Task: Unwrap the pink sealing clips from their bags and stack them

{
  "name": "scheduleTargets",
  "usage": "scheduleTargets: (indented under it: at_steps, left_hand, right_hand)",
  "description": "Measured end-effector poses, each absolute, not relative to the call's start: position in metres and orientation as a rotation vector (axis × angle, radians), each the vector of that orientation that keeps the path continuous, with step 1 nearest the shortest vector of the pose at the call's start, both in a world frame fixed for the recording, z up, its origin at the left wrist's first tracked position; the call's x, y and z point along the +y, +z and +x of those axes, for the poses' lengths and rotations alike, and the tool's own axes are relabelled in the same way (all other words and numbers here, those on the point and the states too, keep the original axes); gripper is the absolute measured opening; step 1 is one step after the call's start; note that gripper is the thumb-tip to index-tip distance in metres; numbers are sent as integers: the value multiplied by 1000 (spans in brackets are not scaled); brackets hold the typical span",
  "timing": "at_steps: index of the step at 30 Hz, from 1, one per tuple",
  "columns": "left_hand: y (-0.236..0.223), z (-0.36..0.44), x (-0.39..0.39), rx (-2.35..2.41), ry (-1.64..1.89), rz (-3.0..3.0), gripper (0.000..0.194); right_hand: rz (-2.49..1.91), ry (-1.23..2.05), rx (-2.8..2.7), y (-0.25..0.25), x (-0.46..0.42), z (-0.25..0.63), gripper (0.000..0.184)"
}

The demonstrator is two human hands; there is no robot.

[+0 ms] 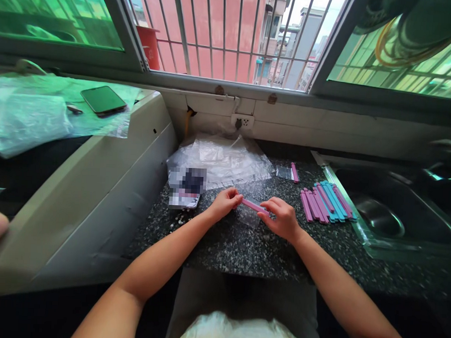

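Observation:
A slim pink plastic stick (252, 205), shaped like a bag-sealing clip, spans the space between my two hands above the counter. My left hand (224, 204) is closed, pinching its left end between thumb and fingers. At the other end, my right hand (283, 217) grips it with thumb and fingertips. Below the stick lies a small clear plastic bag (248, 219), partly covered by my right hand. To the right, a pile of similar pink sticks (310, 205) and blue sticks (333, 201) rests beside the sink. One separate pink stick (294, 172) lies by a small clear packet (283, 172).
Clear plastic bags (226, 161) spread over the back of the speckled counter (225, 248). A partly blurred-out item (187, 188) stands at left, with small bits near it. The sink (400, 189) lies right; a phone (103, 100) rests on a raised surface at left.

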State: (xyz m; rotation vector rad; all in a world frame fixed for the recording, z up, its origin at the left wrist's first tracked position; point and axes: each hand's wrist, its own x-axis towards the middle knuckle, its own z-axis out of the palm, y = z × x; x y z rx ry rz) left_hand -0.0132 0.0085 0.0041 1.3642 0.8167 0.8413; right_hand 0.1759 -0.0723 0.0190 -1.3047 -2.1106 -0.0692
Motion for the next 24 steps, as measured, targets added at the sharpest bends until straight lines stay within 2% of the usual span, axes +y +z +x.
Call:
scheduleTargets:
  at_steps: [3, 24]
  left_hand:
    - [4, -14, 9, 808, 814, 1376, 34]
    - [3, -9, 5, 778, 800, 1348, 41]
  right_hand:
    - [-1281, -9, -2113, 20, -73, 175, 20]
    - [-1413, -210, -2220, 11, -70, 174, 19]
